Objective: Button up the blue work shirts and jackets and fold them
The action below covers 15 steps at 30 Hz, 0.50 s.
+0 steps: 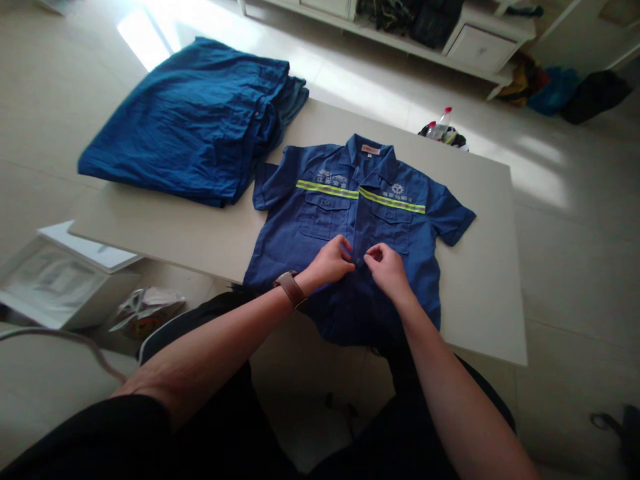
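A blue short-sleeved work shirt (320,220) with a yellow-green reflective chest stripe lies face up on a pale table (480,267), collar away from me, its hem hanging over the near edge. My left hand (331,261), with a brown watch strap on the wrist, pinches the shirt's front placket just left of centre. My right hand (385,265) pinches the placket just right of centre. Both hands have their fingers closed on the cloth, almost touching each other below the chest pockets.
A stack of folded blue garments (195,120) lies on the table's far left corner. A white box (65,273) and a crumpled bag (145,310) sit on the floor at left. Bottles (440,127) stand beyond the table, with a white shelf unit (480,47) at the back.
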Available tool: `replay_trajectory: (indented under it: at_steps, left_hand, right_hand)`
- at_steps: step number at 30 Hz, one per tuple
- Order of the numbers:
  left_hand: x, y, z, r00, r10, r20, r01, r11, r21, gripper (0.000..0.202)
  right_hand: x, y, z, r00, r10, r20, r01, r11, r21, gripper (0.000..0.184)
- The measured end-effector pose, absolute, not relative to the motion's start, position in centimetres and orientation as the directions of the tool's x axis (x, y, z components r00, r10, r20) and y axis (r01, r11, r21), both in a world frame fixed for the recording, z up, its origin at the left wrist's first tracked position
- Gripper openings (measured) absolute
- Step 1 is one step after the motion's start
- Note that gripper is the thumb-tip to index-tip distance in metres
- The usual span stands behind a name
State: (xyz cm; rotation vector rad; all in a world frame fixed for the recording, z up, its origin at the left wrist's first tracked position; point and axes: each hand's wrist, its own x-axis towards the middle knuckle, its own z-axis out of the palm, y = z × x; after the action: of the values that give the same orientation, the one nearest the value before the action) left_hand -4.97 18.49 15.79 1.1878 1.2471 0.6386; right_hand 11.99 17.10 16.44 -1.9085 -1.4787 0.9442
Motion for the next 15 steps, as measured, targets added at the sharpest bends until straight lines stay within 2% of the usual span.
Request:
replay_trajectory:
  at_steps: [3,6,8,11,15]
  left_hand:
    - [-5.2,18.0,15.4,0.398,0.847,-0.354,0.299,0.244,0.922,0.036]
    - [-5.3,17.4,15.9,0.531,0.790,-0.307,0.354,0.122,0.927,0.029]
    - [-5.3,17.1,16.5,0.572,0.751,-0.329,0.384,0.109,0.917,0.027]
    - [-5.2,17.0,17.1,0.584,0.720,-0.375,0.410,0.137,0.902,0.024]
    - [-4.9,17.3,16.9,0.489,0.817,-0.307,0.482,0.040,0.875,0.019]
  right_hand:
    - [12.3,17.0,16.3,0.166,0.983,-0.083,0.693,-0.176,-0.699,0.026]
    - [12.2,16.8,15.7,0.166,0.980,-0.112,0.713,-0.198,-0.673,0.034]
    - [12.2,16.8,15.3,0.170,0.974,-0.152,0.725,-0.228,-0.650,0.036]
    - [12.5,17.0,15.0,0.167,0.966,-0.197,0.733,-0.255,-0.631,0.032]
    - [12.9,17.2,15.2,0.160,0.966,-0.205,0.720,-0.256,-0.645,0.022]
